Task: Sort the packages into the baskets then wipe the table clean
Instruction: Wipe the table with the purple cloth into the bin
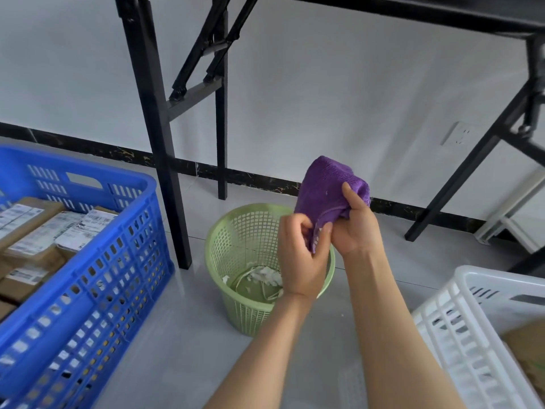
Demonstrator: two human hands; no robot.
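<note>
Both the left hand (300,249) and right hand (355,224) grip the purple cloth (327,190) over the green bin (233,246), likely shaking crumbs off.

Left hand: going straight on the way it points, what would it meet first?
The purple cloth, which fingers of the left hand pinch; just beyond, the right hand, though depth is unclear.

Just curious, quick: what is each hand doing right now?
Left hand: pinches the lower edge of the purple cloth.
Right hand: grips the same cloth.
</note>
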